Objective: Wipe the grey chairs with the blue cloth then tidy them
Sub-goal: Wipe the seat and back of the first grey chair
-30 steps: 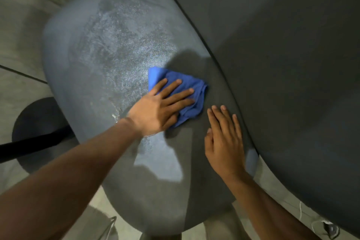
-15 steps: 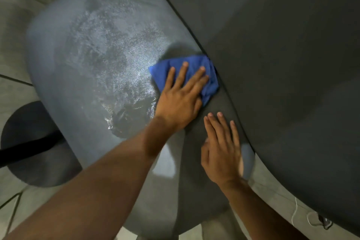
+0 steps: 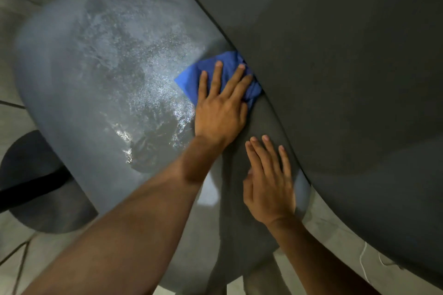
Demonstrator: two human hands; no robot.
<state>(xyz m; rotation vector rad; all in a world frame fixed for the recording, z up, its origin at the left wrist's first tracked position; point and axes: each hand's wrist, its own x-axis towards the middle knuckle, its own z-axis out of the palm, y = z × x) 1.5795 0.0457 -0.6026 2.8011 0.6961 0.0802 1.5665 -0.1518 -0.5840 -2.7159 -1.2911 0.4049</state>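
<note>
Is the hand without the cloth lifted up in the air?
No, the right hand lies flat on the grey chair seat, beside the left hand pressing the blue cloth.

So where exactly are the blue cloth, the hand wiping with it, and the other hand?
blue cloth [image 3: 191,74]: head view, on its bare left part beside the fingers.
left hand [image 3: 220,112]: head view, on its back, fingers flat on the cloth.
right hand [image 3: 269,184]: head view, on its back, flat on the chair seat.

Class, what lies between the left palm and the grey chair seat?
In the head view, the blue cloth lies pressed flat under the left hand on the seat.
</note>
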